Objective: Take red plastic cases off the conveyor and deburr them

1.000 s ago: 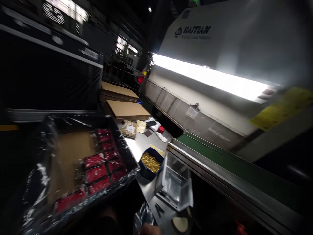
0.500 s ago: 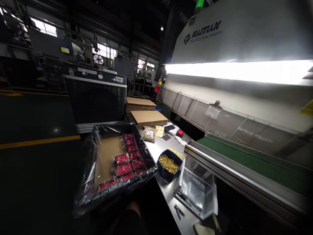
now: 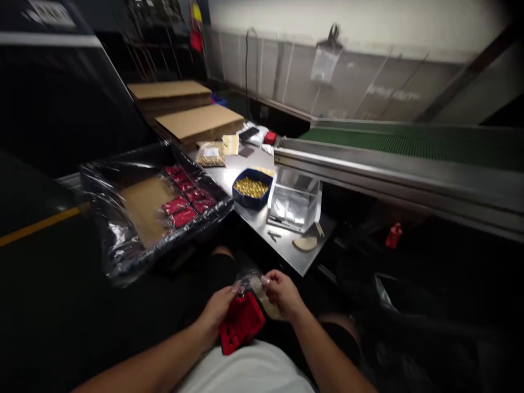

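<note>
Low in the head view, over my lap, my left hand [image 3: 218,310] is closed round the edge of a red moulded plastic part [image 3: 242,322], which has small holes and a stepped shape. My right hand [image 3: 284,293] pinches a clear plastic bag [image 3: 250,279] just to the right of it. The bag stretches between both hands, above the red part. Whether any of the part lies inside the bag I cannot tell. A pale, see-through sheet or bag piece [image 3: 266,302] hangs below my right fingers.
A plastic-lined black crate [image 3: 155,256] holding several wrapped red packs stands left. On the metal table [image 3: 256,218] are a blue bin [image 3: 250,201] of gold-coloured small parts, a clear tray [image 3: 292,210], cutters [image 3: 273,235] and cardboard stacks [image 3: 200,123]. A green conveyor [image 3: 393,143] runs right.
The view has tilted down and swung right. Both my hands, the red part and the clear bag are now in sight; neither hand showed before.
</note>
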### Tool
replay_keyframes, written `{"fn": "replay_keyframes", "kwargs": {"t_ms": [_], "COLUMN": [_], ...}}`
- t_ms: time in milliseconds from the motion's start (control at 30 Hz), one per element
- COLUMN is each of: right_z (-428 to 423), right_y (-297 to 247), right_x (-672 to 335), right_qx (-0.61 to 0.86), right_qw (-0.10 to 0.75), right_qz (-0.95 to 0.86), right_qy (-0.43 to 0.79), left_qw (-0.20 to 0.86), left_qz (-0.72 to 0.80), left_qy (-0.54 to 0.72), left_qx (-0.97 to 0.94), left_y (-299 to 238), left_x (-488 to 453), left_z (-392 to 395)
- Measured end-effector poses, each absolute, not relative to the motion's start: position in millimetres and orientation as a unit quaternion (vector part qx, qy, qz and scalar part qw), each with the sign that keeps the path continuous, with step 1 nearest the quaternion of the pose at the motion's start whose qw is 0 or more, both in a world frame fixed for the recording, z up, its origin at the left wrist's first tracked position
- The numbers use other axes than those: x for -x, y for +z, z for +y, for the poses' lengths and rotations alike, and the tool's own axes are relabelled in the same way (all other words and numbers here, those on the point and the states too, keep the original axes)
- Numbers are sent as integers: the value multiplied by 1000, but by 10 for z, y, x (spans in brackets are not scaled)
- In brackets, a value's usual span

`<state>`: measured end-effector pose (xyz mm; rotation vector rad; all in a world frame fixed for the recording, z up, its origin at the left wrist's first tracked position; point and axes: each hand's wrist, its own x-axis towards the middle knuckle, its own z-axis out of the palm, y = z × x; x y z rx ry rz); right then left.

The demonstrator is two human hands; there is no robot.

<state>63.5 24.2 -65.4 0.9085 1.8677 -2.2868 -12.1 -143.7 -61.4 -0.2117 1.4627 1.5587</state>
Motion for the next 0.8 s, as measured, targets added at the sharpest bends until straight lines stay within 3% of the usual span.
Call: {"fn": "replay_keyframes", "kwargs": {"t_ms": [133,267,433,567,667,800], "right_z": [327,266,9,-47,-8,30], "right_y": [-684,-456,-263,-267,-343,-505], "right_x": [-855,-1033,-1058,-969,-922,-901], "right_qx": [-211,-117,-24,4,-38,-156], "right_qw": [116,177,116,71,47,98], "right_qz": [584,660,819,850,827,691], "right_qy": [-775,-720,-561,-522,-558,-699], "left_qw": [529,488,411,447,491,427], "left_qz": [560,601,685,689,697,760], "left_qy": [632,627,581,550,514,489], "left_qx": [82,87,155,148,95,0], "left_y": [-688,-759,-890,-764,-614,-495], "left_x": [83,104,53,126,236,374], "left_z": [-1596,-1735,-1814,-1790,-1773,-1746]}}
